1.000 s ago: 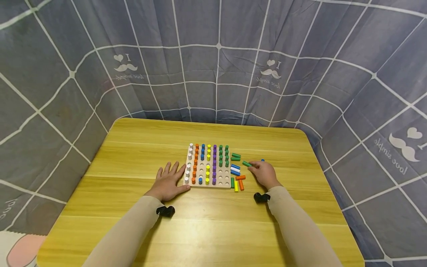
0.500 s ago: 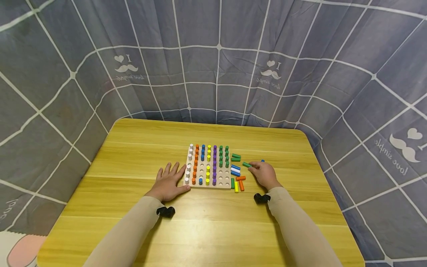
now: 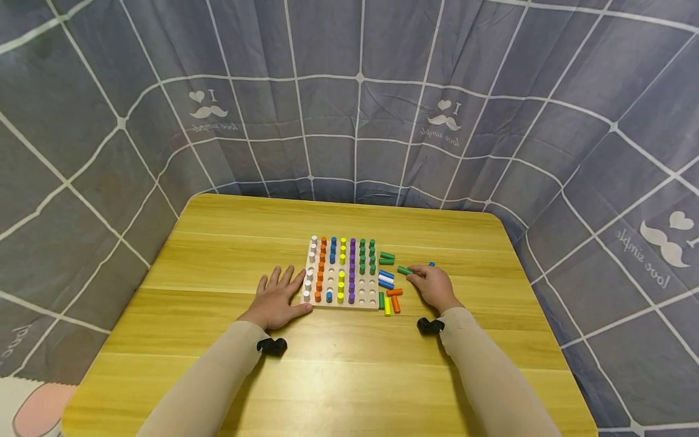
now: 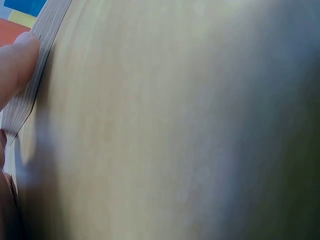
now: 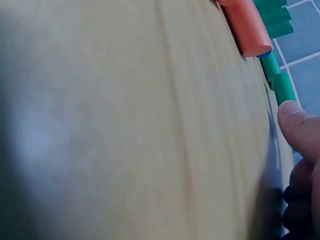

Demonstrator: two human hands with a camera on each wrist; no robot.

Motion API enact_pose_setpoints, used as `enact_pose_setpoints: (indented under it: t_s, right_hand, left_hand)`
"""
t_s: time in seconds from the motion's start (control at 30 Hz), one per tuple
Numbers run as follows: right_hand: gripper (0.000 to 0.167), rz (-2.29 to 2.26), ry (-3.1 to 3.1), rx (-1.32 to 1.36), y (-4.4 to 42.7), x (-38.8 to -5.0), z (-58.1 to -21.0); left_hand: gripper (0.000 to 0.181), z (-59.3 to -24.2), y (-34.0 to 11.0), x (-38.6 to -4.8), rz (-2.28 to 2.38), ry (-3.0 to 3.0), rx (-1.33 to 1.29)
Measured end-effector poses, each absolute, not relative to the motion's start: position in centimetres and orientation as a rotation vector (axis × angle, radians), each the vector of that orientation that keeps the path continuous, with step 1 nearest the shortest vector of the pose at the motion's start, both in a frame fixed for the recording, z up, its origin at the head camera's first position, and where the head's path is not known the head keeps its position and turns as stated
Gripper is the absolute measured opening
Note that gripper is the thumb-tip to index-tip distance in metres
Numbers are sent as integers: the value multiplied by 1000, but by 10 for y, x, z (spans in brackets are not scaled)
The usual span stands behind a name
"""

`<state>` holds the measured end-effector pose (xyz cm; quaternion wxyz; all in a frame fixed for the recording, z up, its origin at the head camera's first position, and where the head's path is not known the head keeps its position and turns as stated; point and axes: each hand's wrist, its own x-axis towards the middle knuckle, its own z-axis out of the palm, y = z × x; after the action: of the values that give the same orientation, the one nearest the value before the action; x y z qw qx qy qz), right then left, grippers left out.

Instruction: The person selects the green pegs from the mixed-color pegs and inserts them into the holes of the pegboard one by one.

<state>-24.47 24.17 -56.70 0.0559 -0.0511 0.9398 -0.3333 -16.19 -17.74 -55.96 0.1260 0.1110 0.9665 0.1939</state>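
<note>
A wooden pegboard [image 3: 368,306] lies on the table, with columns of white, orange, blue, yellow, purple and green pegs standing in it. Several holes show at its near right corner and within the white and blue columns. My left hand [image 3: 273,304] is spread beside the board, thumb and fingertips touching its left edge; in the left wrist view, the thumb [image 4: 22,57] presses on the board's side. Right of the board, my right hand [image 3: 435,286] pinches a loose green peg [image 3: 404,270] by its end. The right wrist view shows the thumb on that peg [image 5: 285,89].
Between board and right hand lie two green pegs [image 3: 387,261], a blue-and-white group [image 3: 386,280], orange pegs [image 3: 395,303], a yellow peg [image 3: 388,306] and another green peg [image 3: 381,300]. A blue peg [image 3: 431,264] sits behind the right hand. A grey checked curtain [image 3: 327,109] surrounds the table.
Both hands keep their places, the right one still pinching the green peg. Only a slight shift of the whole head view is visible.
</note>
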Motion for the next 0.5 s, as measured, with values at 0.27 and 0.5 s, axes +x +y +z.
enact_pose_setpoints:
  t_s: [0.27,0.5]
  right_hand:
    - [34,-1142,2763,-158,248,-247,-557]
    - [34,-1164,2724,-225,239,-237,-546]
  left_hand:
    - [96,-560,-179,-160,598,2817,318]
    - [95,-558,-177,-161,594,2823,329]
